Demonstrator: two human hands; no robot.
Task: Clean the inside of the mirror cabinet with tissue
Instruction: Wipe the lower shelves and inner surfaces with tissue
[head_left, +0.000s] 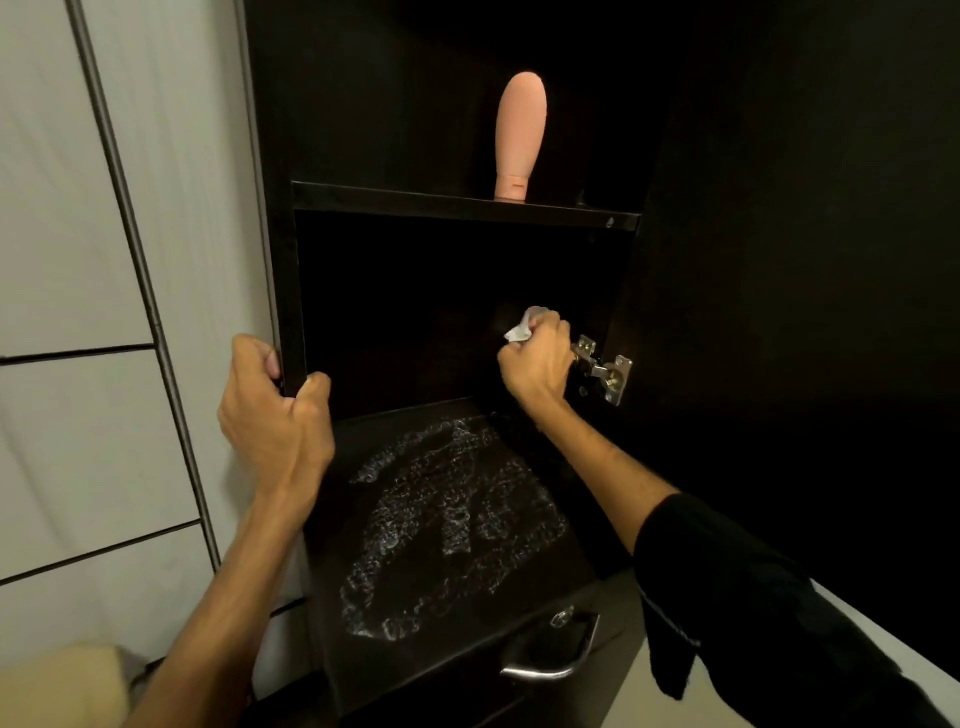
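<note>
1. Two bare hands work at the dark mirror cabinet (395, 312), and nearest the camera, below its open compartment, a drawer front carries a curved metal handle (553, 649).
2. Above the handle, the cabinet's bottom board (452, 519) shows a broad patch of wet, foamy smears.
3. At the cabinet's left edge, the left hand (275, 410) has its fingers and thumb curled tightly round the side panel (291, 312), gripping it.
4. Deep in the cabinet's lower compartment, toward its right side, the right hand (537, 358) is closed in a fist round a crumpled white tissue (524, 327), which pokes out at the top of the fist against the dark back wall.
5. Just right of that fist, a metal hinge (605, 369) joins the cabinet to its open door (779, 260); the fist hides part of the hinge.
6. Farther up, on the shelf (457, 202) above the compartment, a peach-coloured rounded object (519, 135) stands upright.
7. Left of the cabinet, a pale panelled wall (78, 260) runs beside it.
</note>
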